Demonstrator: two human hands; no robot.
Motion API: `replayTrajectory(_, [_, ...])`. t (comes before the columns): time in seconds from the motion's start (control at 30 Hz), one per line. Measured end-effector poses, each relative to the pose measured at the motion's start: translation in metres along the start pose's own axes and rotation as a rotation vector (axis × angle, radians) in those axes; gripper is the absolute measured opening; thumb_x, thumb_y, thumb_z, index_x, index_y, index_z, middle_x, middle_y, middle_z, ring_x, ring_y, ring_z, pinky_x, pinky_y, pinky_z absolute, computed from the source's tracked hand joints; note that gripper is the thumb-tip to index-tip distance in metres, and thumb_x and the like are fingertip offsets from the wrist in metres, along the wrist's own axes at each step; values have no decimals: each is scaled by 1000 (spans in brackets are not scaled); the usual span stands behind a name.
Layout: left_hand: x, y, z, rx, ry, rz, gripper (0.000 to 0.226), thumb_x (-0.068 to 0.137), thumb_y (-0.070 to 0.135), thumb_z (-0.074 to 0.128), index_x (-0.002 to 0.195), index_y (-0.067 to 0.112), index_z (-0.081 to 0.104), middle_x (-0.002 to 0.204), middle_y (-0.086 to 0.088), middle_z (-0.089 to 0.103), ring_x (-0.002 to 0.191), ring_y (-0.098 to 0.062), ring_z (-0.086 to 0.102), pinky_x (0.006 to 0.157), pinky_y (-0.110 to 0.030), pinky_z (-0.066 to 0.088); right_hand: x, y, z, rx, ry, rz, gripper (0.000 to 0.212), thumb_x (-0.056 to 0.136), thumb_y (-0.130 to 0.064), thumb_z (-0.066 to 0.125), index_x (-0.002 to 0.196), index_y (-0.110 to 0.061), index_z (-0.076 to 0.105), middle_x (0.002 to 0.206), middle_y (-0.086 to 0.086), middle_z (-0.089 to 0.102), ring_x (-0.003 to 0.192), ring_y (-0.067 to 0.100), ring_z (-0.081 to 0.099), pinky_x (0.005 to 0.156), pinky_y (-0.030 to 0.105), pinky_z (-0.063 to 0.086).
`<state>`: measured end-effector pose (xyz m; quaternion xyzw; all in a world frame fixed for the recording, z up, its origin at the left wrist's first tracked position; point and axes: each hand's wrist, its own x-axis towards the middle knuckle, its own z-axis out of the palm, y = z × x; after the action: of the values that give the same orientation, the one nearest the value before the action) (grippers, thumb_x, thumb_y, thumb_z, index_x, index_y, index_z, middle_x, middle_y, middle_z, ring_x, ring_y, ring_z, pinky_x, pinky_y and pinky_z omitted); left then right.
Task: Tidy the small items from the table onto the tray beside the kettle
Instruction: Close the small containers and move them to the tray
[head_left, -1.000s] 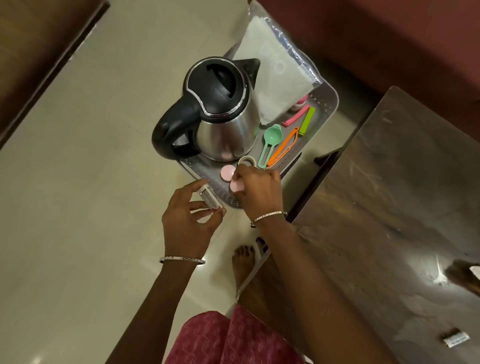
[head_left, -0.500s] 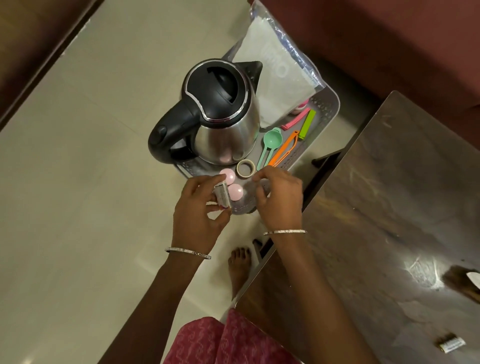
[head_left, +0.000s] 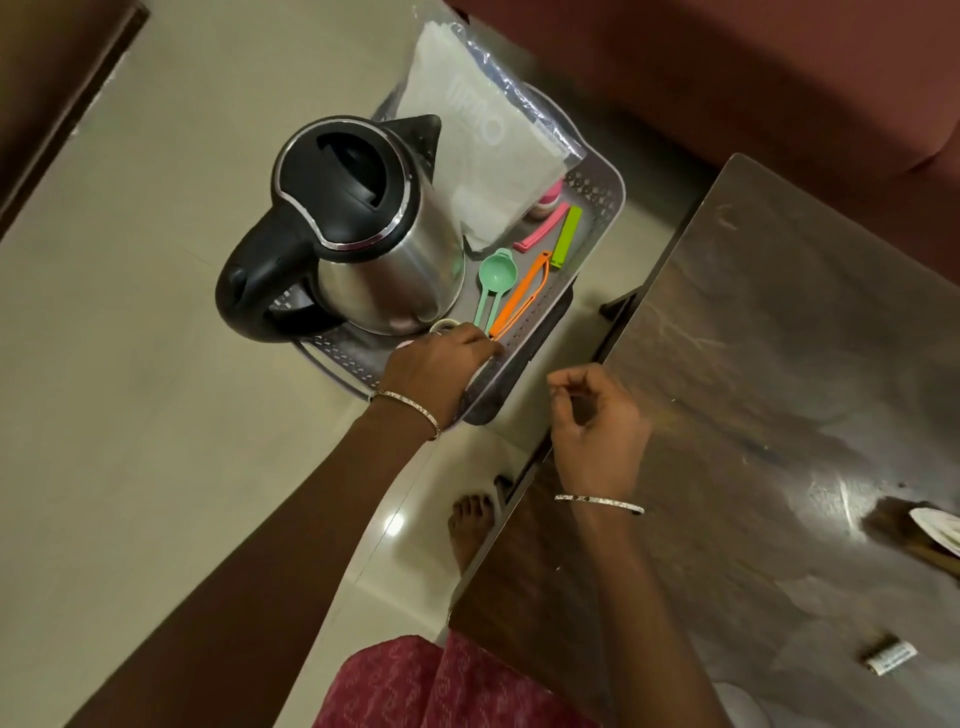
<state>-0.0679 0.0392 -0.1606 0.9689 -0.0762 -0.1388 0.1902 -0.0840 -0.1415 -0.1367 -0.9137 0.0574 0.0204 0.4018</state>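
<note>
A left hand (head_left: 441, 364) reaches into the near corner of the gray tray (head_left: 603, 200) beside the kettle (head_left: 363, 234), fingers hidden, grip impossible to tell; the right hand (head_left: 597, 423) hovers empty, loosely curled, over the table (head_left: 779, 338) edge. A careless wrist could knock the tape roll (head_left: 443, 326) or kettle. A small packet (head_left: 888, 658) waits on the glossy dark table; pale tiles (head_left: 156, 415) floor the room.

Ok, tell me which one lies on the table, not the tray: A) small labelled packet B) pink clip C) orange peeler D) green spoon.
A: the small labelled packet lies on the table; the spoon, peeler and clip lie on the tray beside the kettle.
</note>
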Motion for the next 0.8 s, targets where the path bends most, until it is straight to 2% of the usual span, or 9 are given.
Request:
replayTrajectory(0.1, [2,-1,5,17,-18,-16,48,79,13,70,124,24,62,121,-3,61,104,-29,62,74,-45,58,-1,3,-2,0,-17,-9,20,81,2,70,83,-18,71,82,-7,70,74,8,63,69,19,48])
replayTrajectory(0.27, [0,1,9,48,-24,-11,57,74,8,74,127,21,58,122,-6,57,96,-31,64,69,-46,58,-2,8,-7,8,-25,-38,20,81,4,70,83,-16,71,80,-5,70,71,11,63,65,21,52])
replayTrajectory(0.37, [-2,2,6,16,5,-4,62,70,5,77,128,18,59,122,-7,56,94,-30,65,70,-44,59,-3,13,-16,23,-17,-32,21,81,4,70,85,-16,72,81,-5,70,72,9,64,67,14,49])
replayTrajectory(0.43, [-7,-2,1,-56,70,-21,59,70,0,76,125,14,62,117,-8,59,90,-30,65,71,-40,59,-5,15,-15,31,-16,-20,21,81,5,70,85,-16,73,82,-5,70,71,5,62,67,6,46])
replayTrajectory(0.53, [-19,17,-11,-196,218,-70,46,78,0,70,121,15,64,109,-7,63,82,-21,64,69,-28,51,-9,20,-29,35,20,-9,21,80,4,70,84,-16,72,81,-6,70,70,5,62,66,9,46])
replayTrajectory(0.63, [-30,46,-17,-317,364,-139,32,86,4,65,115,16,66,101,0,67,76,-16,64,68,-33,54,-17,25,-45,68,60,17,18,78,3,70,80,-15,72,79,-5,70,71,7,63,66,14,49])
replayTrajectory(0.73, [-38,87,-11,-424,390,-150,26,86,5,64,109,15,69,92,4,69,78,-11,65,69,-35,56,-27,36,-66,106,110,56,22,75,6,71,78,-15,72,78,-9,69,71,0,62,68,12,47])
replayTrajectory(0.8, [-42,119,-1,-496,361,-145,24,85,7,62,105,17,71,87,8,69,73,-5,63,65,-32,55,-35,47,-81,107,129,99,22,74,6,72,78,-16,72,77,-14,66,74,-9,58,71,7,43])
